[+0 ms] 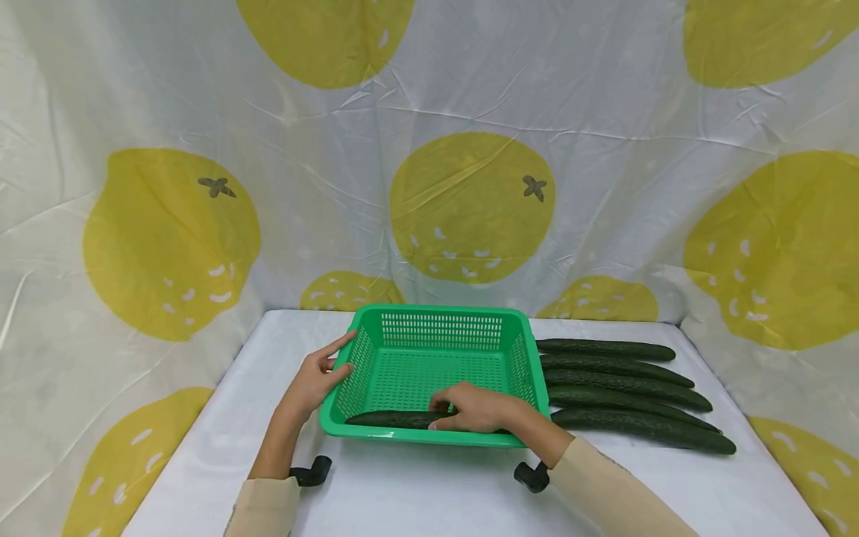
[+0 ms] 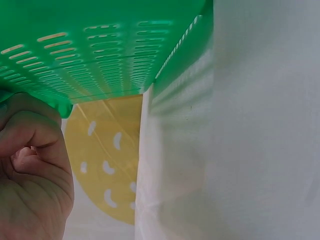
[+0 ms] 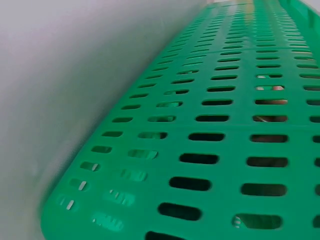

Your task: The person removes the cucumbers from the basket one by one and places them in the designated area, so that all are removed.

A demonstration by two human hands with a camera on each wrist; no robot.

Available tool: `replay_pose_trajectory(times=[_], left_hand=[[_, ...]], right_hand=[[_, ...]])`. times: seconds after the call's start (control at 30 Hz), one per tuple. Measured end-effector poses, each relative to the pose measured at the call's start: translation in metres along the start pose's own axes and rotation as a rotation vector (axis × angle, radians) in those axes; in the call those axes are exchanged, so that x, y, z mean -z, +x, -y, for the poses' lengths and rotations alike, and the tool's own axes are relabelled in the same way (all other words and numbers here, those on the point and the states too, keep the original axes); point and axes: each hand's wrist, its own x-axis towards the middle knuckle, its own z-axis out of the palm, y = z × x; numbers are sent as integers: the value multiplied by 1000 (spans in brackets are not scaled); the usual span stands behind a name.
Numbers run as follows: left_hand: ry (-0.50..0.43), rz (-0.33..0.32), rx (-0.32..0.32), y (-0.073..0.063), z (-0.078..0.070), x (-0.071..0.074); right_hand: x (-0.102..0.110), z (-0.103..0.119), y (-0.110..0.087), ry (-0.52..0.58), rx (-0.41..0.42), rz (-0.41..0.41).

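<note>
A green plastic basket (image 1: 429, 437) with slotted walls stands on the white-covered table. At its left side my left hand (image 1: 314, 384) grips the rim, thumb on top and fingers along the edge. The left wrist view shows that hand (image 2: 35, 160) with curled fingers beside the basket's slotted wall (image 2: 105, 55). Inside the basket, along the near wall, lies a dark green cucumber (image 1: 392, 419). My right hand (image 1: 479, 409) reaches over the near right corner and holds the cucumber, covering its right part. The basket wall (image 3: 225, 110) hides that hand in the right wrist view.
Several long cucumbers (image 1: 627, 384) lie side by side on the table right of the basket, their left ends close to its wall. White cloth with a yellow lemon print (image 1: 470, 209) hangs behind and at both sides. The white table cover (image 1: 416, 492) extends in front.
</note>
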Motion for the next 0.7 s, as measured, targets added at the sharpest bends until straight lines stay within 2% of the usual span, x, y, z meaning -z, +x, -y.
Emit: replay_pose_trajectory(times=[0.2,0.43,0.7], left_hand=[[-12,9,2,1,1,0],[-16,16,6,1,1,0],[-31,22,14,-1,0,1]], right_hand=[[4,-2,-7,79,8,-36],[9,-2,-13,145,72,-178],[12,0,-18,187,79,-324]])
